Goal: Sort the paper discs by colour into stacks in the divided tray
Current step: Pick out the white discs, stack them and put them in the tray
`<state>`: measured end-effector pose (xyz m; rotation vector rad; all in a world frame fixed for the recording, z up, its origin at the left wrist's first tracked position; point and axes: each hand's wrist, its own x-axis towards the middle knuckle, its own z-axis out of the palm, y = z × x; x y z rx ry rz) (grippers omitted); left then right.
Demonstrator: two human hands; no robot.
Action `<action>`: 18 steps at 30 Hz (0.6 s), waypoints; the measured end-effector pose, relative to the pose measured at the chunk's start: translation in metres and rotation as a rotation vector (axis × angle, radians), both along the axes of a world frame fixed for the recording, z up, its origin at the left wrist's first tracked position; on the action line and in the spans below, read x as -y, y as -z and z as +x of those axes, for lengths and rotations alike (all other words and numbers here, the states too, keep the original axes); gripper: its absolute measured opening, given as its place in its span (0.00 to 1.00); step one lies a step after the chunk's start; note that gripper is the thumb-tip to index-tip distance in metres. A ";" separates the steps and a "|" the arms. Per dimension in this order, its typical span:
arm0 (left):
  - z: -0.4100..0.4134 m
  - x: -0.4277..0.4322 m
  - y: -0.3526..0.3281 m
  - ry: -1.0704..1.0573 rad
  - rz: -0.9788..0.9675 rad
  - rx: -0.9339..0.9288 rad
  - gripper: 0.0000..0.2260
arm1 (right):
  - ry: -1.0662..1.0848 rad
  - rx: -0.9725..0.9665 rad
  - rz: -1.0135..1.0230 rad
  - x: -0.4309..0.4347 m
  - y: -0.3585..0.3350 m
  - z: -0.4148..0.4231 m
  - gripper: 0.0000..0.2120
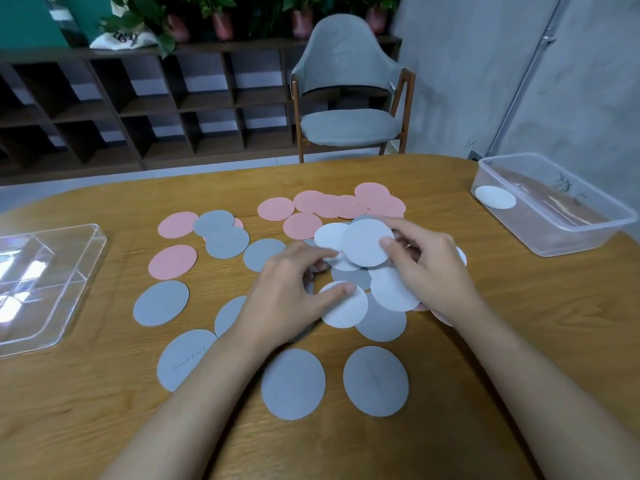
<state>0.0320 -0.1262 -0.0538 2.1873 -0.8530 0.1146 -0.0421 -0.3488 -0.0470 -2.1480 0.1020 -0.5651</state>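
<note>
Pinching one white disc (367,242) between thumb and fingers, the right hand (429,268) is holding it over the pile. The left hand (287,299) is curling its fingers, its thumb lying on a second white disc (346,311); whether it is gripping cannot be told. The discs are flat, matte paper circles lying loose on the worktop (104,410). At least five white ones are showing around the hands. About eleven grey discs (293,382) are lying left of and nearer than the hands, and about ten pink discs (276,208) beyond them. The clear divided tray (62,258) is sitting far left of the hands. A tub (554,233) to the far right is holding one white disc.
</note>
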 end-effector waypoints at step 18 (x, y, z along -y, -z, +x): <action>0.004 -0.004 -0.010 0.012 -0.304 -0.316 0.06 | -0.003 -0.058 0.035 -0.005 0.003 0.001 0.17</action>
